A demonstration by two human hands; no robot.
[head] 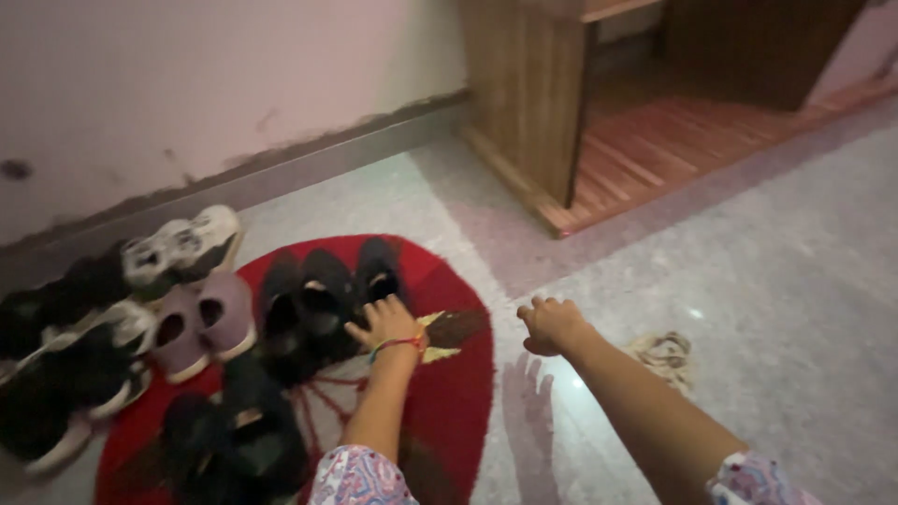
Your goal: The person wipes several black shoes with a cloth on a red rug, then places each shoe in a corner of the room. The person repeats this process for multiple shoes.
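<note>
Black sandals (323,301) on the red mat (458,393): my left hand (385,324) touches one, fingers spread; my right hand (552,324), at three o'clock, hovers loosely curled, empty.

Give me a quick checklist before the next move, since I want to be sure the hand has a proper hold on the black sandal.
1. Left hand on the black sandals: ok, fingers touch them.
2. Firm hold closed on a sandal: cannot tell, fingertips hidden.
3. Right hand free: ok, held above the floor, holding nothing.
4. Sandals lying on the red mat: ok.
5. Room beside the sandals: not ok, the mauve slippers crowd close.
</note>
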